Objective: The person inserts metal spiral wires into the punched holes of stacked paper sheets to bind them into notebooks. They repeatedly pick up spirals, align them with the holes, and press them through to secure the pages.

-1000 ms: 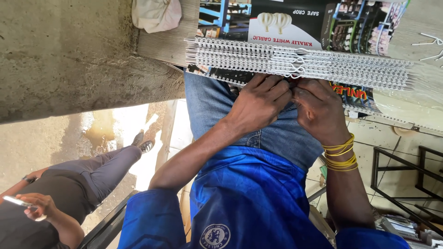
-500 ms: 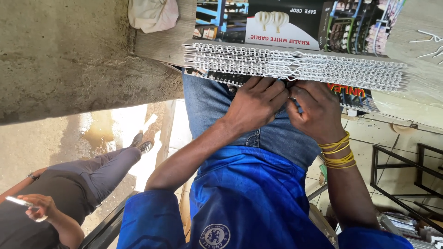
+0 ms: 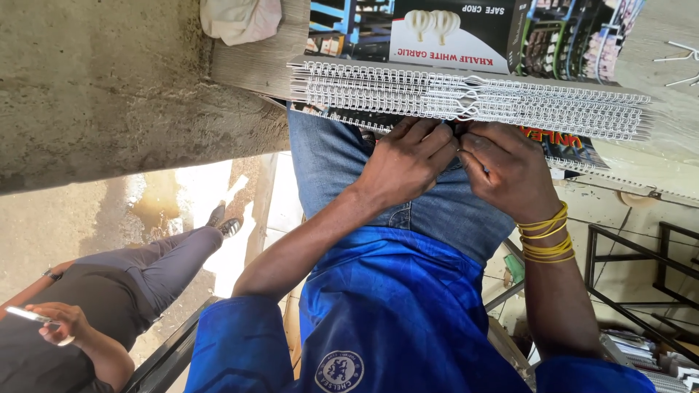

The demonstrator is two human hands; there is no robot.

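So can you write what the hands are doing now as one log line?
left hand: pinching wire binding coils | right hand: pinching same stack edge | yellow bands: on right wrist | seated person: left, apart

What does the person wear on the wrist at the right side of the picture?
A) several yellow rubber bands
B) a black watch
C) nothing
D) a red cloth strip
A: several yellow rubber bands circle the wrist just behind the hand whose fingers meet the other hand under the stack of white wire binding combs.
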